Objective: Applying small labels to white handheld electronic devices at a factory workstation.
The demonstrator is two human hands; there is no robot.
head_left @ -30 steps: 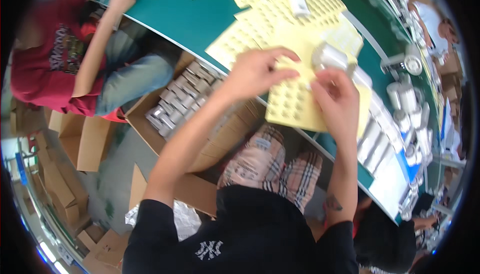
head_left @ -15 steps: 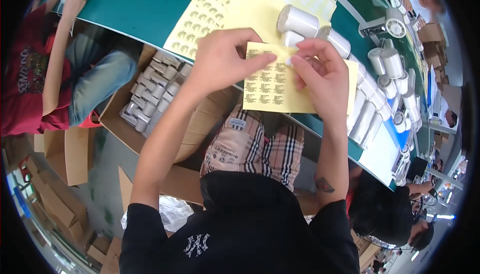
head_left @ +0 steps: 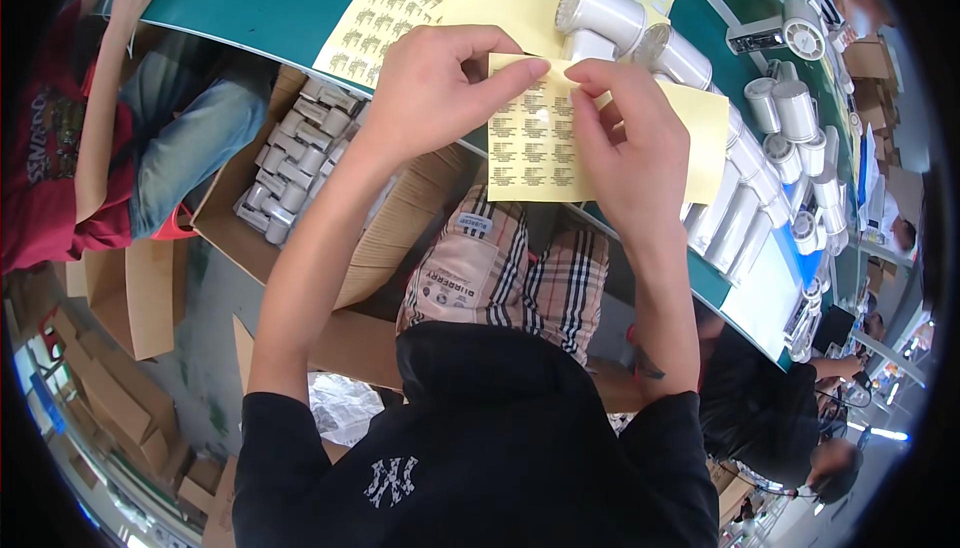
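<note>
A yellow sheet of printed stickers [head_left: 530, 163] is held up over the table's near edge, its small dark-printed labels in rows on the left part and a plain yellow stretch on the right. My left hand [head_left: 440, 88] pinches its upper left edge, thumb on the front. At the sheet's upper middle, my right hand [head_left: 635, 133] is closed, with thumb and forefinger against the paper. Whether a peeled label lies between those fingertips is hidden. Just beyond the sheet, white cylindrical housings [head_left: 605, 13] lie on the table.
More yellow sticker sheets [head_left: 390, 8] spread over the green table [head_left: 260, 18]. White parts [head_left: 785, 108] crowd its right side. Below the left edge stands a cardboard box [head_left: 225, 233] of white cylinders. A person in a red shirt [head_left: 95, 163] sits at left; others work at right.
My right fingers have drawn together at the sheet's upper middle, where they were spread more. Sheet and both hands sit slightly higher in the picture. The view has shifted a little.
</note>
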